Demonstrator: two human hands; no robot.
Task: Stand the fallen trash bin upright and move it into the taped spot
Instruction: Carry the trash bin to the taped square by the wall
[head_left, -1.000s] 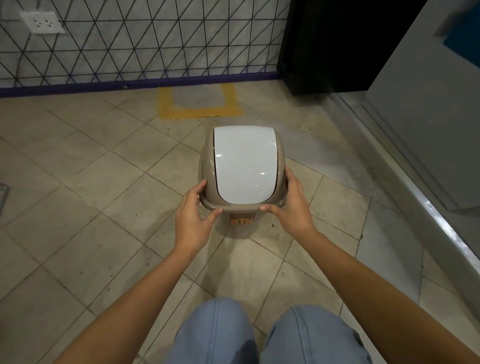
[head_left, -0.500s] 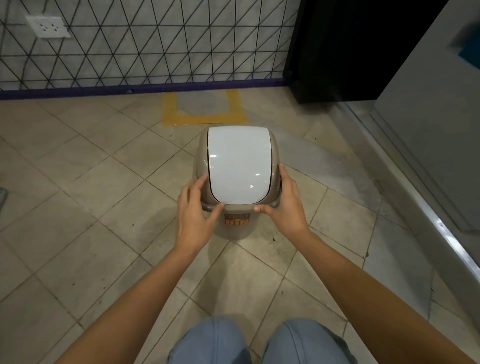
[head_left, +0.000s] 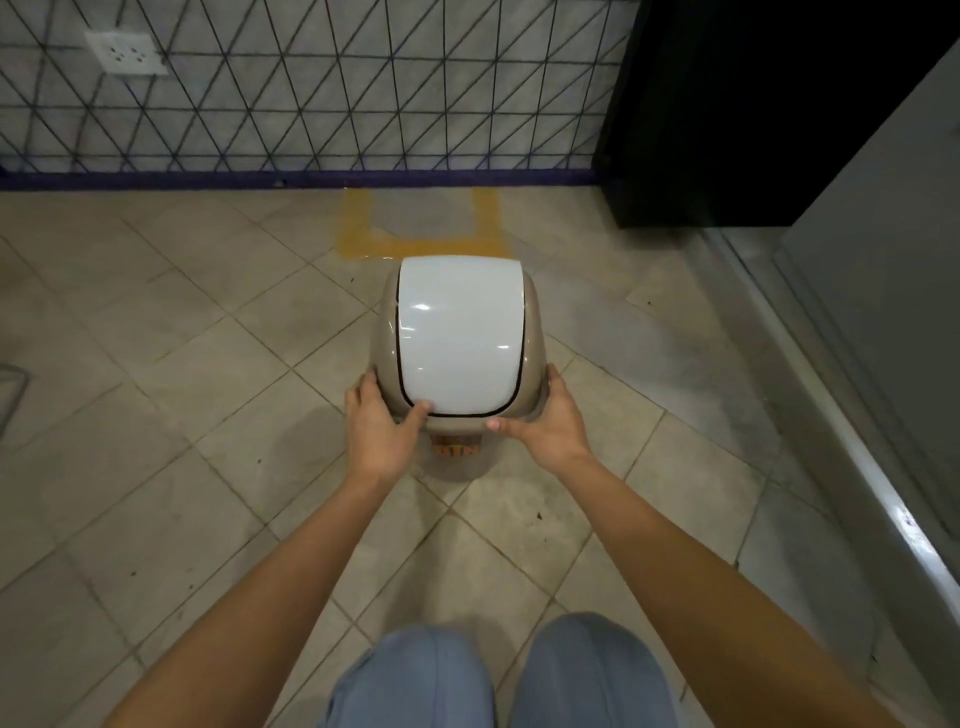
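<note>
While the swing-lid trash bin (head_left: 460, 343) is gripped upright at its near rim by both hands, left hand (head_left: 378, 426) and right hand (head_left: 551, 422) equally near, the yellow taped spot (head_left: 423, 228) is seen just beyond the bin, against the wall (head_left: 311, 88). Open tiled floor (head_left: 156, 415) is seen around the bin.

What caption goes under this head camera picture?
Both hands, left and right, hold an upright trash bin just short of the yellow taped spot.
</note>
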